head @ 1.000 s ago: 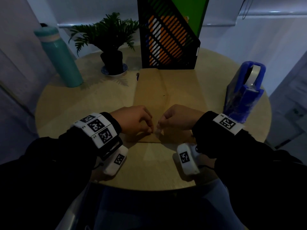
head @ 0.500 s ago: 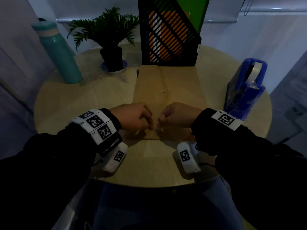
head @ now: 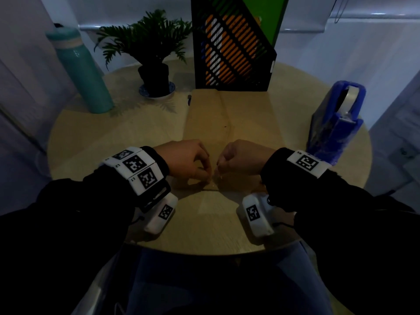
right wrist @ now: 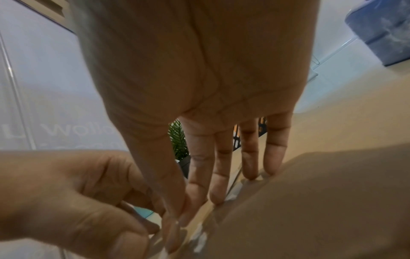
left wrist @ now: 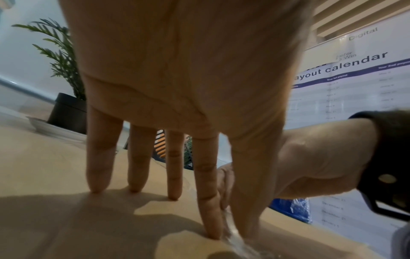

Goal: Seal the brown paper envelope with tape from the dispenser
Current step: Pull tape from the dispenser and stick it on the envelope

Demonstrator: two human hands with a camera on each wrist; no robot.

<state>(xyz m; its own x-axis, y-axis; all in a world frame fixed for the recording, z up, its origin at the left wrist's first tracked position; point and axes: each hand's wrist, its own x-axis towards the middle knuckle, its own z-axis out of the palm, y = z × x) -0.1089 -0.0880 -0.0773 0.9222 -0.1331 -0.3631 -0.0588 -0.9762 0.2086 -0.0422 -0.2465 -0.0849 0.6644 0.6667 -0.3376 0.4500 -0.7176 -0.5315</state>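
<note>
A round wooden table seen from above. A brown paper envelope lies flat at its centre, running from 12 o'clock down to the near edge at 6 o'clock. There both hands meet, fingertips almost touching. The left hand pinches a strip of clear tape between thumb and forefinger, its other fingertips pressing the paper. The right hand pinches the same strip and presses down too. A blue tape dispenser stands at 3 o'clock, well apart from the hands.
</note>
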